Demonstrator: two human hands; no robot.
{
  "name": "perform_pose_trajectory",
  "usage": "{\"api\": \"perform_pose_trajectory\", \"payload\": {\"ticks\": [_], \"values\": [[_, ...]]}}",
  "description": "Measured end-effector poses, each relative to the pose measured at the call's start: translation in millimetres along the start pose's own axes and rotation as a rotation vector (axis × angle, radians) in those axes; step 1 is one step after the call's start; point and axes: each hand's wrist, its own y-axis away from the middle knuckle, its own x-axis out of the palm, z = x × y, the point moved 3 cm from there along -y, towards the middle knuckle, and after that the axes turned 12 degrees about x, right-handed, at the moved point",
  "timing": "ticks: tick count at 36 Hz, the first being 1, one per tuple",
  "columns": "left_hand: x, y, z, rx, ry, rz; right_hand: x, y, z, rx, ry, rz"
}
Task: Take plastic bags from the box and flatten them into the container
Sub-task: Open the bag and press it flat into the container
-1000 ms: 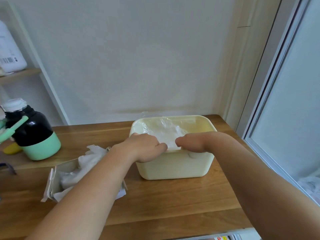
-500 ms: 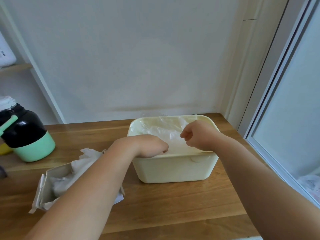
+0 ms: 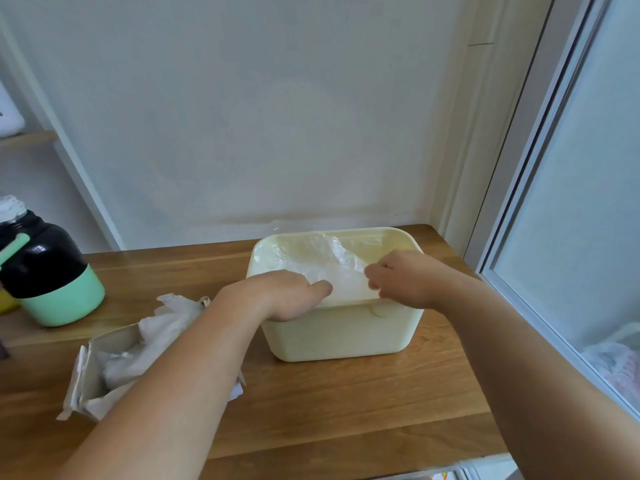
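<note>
A cream plastic container [image 3: 343, 336] stands on the wooden table, with a clear plastic bag [image 3: 322, 263] spread inside it. My left hand [image 3: 287, 294] lies palm down over the container's near left rim, fingers pressing on the bag. At the near right rim my right hand [image 3: 403, 277] pinches the bag's edge between its fingers. A torn cardboard box [image 3: 86, 386] with crumpled white plastic bags [image 3: 162, 327] lies to the left, partly hidden under my left forearm.
A black and mint-green jug [image 3: 48, 271] stands at the table's left edge. A white wall is behind the container, and a window frame [image 3: 519, 237] runs along the right. The wooden table [image 3: 346, 410] extends toward me.
My right hand lifted from the container's near rim and moved right, then settled pinching the bag's edge. My left hand kept pressing at the near left rim.
</note>
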Motion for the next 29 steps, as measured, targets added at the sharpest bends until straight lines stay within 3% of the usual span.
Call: {"api": "perform_pose_trajectory", "payload": {"ticks": [5, 11, 15, 24, 29], "values": [[-7.6, 8.6, 1.1, 0.114, -0.039, -0.242, 9.6, 1.9, 1.3, 0.065, 0.141, 0.009], [-7.1, 36.4, 17.9, 0.293, 0.013, -0.664, 7.8, 3.3, -1.0, -0.024, 0.087, -0.206], [2.5, 49.1, 26.2, 0.343, 0.016, -0.836, 7.3, 11.8, -0.9, -0.108, 0.017, -0.348], [15.8, 56.4, 22.8, 0.289, 0.077, -0.832, 23.0, 34.9, -2.0, -0.279, -0.131, -0.511], [12.3, 49.4, 12.3, 0.287, -0.034, -0.722, 31.0, 50.2, 15.6, -0.289, -0.071, -0.337]]}}
